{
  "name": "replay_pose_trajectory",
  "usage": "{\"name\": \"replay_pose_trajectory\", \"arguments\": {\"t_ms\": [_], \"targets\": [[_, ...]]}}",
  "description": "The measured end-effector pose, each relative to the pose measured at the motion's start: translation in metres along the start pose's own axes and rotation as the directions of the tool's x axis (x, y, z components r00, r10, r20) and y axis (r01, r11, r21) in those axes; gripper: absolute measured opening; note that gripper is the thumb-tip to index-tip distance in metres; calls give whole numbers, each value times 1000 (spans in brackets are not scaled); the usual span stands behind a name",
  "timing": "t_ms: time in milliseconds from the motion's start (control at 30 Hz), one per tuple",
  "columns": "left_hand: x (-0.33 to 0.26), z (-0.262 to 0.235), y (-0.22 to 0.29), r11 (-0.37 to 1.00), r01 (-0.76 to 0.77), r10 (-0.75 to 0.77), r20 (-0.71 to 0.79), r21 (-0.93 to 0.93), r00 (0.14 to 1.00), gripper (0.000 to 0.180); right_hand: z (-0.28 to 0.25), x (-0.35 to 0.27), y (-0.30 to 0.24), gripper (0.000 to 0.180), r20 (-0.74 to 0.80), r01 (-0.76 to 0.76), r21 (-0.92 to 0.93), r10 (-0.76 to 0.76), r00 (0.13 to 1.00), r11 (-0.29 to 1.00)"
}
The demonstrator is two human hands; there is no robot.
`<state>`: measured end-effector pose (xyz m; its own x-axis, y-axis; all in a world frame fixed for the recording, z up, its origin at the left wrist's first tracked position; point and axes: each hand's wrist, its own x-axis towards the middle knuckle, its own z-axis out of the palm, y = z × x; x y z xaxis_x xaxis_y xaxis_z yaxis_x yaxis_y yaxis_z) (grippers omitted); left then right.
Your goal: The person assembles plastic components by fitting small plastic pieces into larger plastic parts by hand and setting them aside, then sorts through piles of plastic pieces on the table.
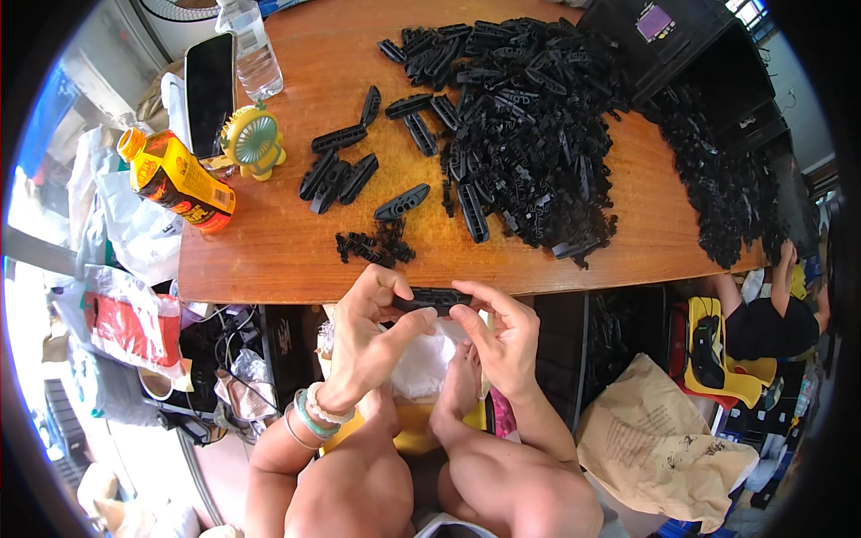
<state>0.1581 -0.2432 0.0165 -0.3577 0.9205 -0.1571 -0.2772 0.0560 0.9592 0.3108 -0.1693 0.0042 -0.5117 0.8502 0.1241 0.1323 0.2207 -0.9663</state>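
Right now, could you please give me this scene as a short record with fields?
Left hand: grips the left end of a long black part
Right hand: holds its right end
Surface: brown wooden table
Main pile: heaped black pieces, right of centre
Nearer the hands: cluster of small black pieces
Table's left side: yellow mini fan, orange-capped bottle, clear bottle
Lower right: crumpled brown paper bag
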Motion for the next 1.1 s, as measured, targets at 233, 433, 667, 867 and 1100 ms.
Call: {"name": "replay_pose_trajectory", "arguments": {"t_ms": [233,433,667,867,1100], "targets": [[-3,-1,-6,986,-64,54,69,153,996,23,-10,-4,1,26,-4,-122,72,123,992,990],[59,-19,20,267,-419,611,184,868,770,18,-24,13,18,22,197,-149,-46,155,968,988],[119,-38,8,182,-384,442,273,905,855,14,18,99,25,4,-12,382,-722,-562,827,577],[94,-36,18,786,-322,392,-23,528,920,22,28,119,31,8,94,346,-856,-544,834,383],[46,-39,25,971,-128,155,-123,202,980,24,28,91,26,10,-219,349,-39,-349,911,936]]}}
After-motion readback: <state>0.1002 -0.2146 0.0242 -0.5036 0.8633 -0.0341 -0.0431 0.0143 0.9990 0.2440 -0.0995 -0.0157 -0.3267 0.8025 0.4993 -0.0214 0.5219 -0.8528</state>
